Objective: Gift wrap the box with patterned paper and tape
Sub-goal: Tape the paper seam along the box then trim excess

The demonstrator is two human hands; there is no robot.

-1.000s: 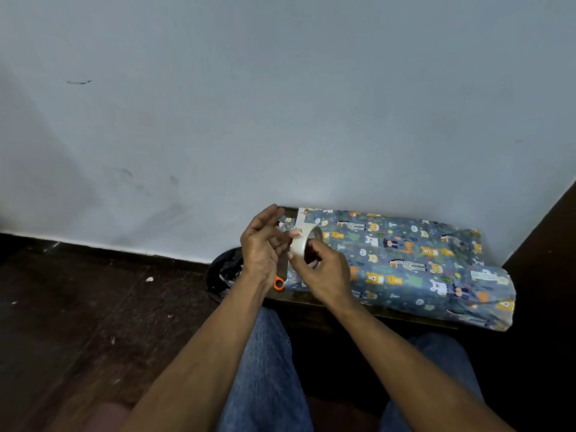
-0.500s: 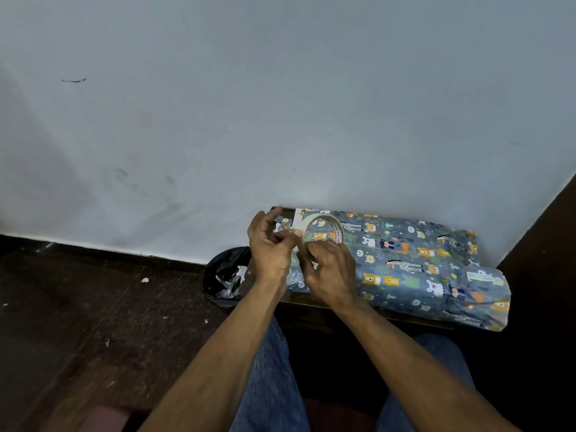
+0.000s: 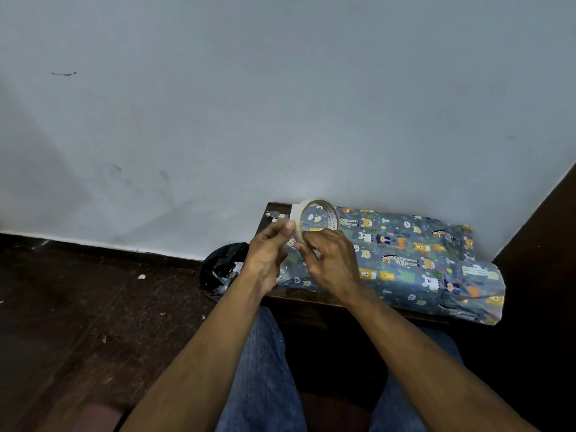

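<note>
Two forearms reach up from the bottom edge, blue jeans (image 3: pixel 265 378) beneath them, and both hands are on one tape roll (image 3: pixel 314 218). Right hand (image 3: pixel 333 263) grips the lower rim of the roll, fingers curled round it, holding it upright so the animal print shows through the hole. Left hand (image 3: pixel 269 251) pinches at the roll's near left edge, thumb pressed to the outer winding. Just beyond the hands lies the wrapped box (image 3: pixel 414 260), blue-grey patterned paper with bears and giraffes, lying lengthwise on the dark wooden desk (image 3: pixel 311 302); its right end looks loose and crumpled, hanging past the desk edge. A speck of orange peeks out below the left wrist; what it belongs to, cannot tell. Left of the desk, a black bin (image 3: pixel 223 269) with scraps inside stands on the dark floor (image 3: pixel 78 307). Behind everything, a pale scuffed wall (image 3: pixel 280 104).
</note>
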